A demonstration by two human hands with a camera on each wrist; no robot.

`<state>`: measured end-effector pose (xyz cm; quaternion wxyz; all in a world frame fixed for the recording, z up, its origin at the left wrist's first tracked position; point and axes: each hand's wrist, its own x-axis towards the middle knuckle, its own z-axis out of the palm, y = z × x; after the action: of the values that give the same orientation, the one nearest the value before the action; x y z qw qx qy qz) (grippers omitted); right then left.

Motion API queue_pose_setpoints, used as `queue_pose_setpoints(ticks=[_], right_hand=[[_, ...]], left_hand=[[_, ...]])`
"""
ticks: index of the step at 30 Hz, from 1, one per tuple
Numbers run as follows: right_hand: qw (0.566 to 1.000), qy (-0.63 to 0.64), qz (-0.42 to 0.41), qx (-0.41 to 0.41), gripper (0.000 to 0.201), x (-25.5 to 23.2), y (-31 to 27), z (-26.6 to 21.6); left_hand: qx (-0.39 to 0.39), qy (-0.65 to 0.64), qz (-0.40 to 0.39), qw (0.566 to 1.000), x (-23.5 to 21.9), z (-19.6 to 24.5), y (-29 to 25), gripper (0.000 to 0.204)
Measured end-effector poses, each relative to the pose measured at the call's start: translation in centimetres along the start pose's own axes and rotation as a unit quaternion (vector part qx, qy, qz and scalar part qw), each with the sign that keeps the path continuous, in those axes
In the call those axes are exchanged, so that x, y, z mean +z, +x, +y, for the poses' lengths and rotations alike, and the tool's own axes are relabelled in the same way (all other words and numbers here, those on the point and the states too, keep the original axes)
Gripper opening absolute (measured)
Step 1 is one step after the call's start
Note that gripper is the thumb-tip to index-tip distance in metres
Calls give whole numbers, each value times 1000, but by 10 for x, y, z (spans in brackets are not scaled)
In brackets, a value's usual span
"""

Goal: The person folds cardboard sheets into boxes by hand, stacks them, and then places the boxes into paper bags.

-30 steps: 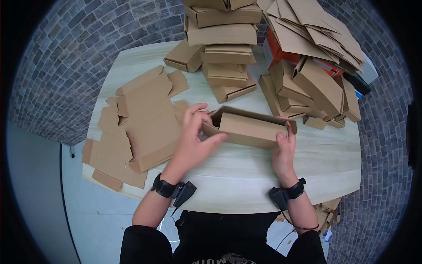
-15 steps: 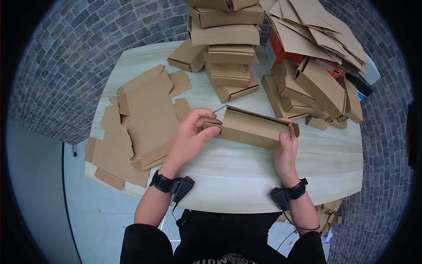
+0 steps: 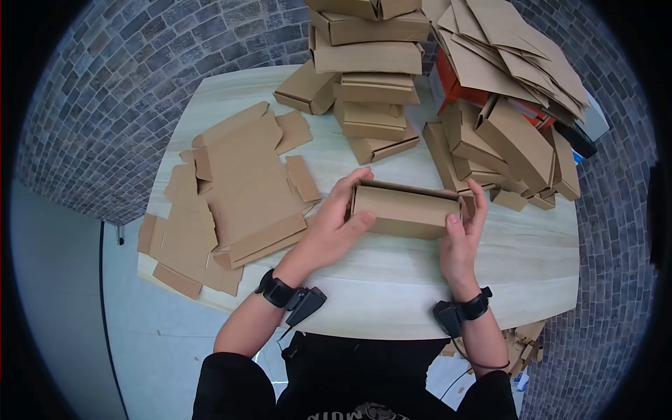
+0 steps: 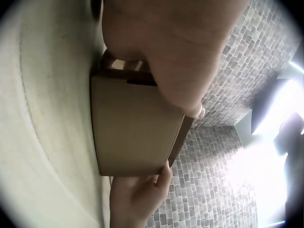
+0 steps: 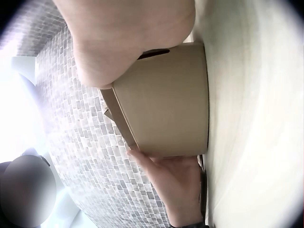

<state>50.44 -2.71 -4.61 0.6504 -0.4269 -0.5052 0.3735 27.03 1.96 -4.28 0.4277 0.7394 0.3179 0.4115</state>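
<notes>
A long brown cardboard box (image 3: 406,208) lies across the front middle of the table, its lid panel lowered and a thin dark gap along the back edge. The left hand (image 3: 341,227) grips its left end, thumb on the front top edge and fingers behind. At the right end, the right hand (image 3: 460,241) holds it with the thumb on the front corner, one finger raised at the back corner. In the left wrist view the box's plain side (image 4: 133,128) faces the camera; the right wrist view shows the same side (image 5: 166,102) between both hands. Fingers behind the box are mostly hidden.
Flat unfolded cardboard sheets (image 3: 245,168) lie on the table's left. Behind the box stands a tall stack of closed boxes (image 3: 371,59). More boxes (image 3: 514,143) are heaped at the right, beside flat sheets (image 3: 511,49) on an orange box (image 3: 455,91).
The left end flap, which stood outward, is folded in, and the lid panel lies lower. The left hand has moved right and round the box's end. A right finger has lifted.
</notes>
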Motion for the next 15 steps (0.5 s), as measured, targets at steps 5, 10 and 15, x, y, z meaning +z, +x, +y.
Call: queue_pose_setpoints(ticks=[5, 10, 15], right_hand=[[997, -35, -64, 7, 58, -2, 3, -12], [992, -87, -84, -17, 64, -1, 3, -14], [996, -35, -82, -2, 62, 4, 3, -19]], left_hand=[[-92, -2, 81, 993, -3, 22, -4, 56], [-60, 42, 30, 997, 0, 33, -3, 64], [-45, 36, 6, 998, -1, 33, -2, 68]])
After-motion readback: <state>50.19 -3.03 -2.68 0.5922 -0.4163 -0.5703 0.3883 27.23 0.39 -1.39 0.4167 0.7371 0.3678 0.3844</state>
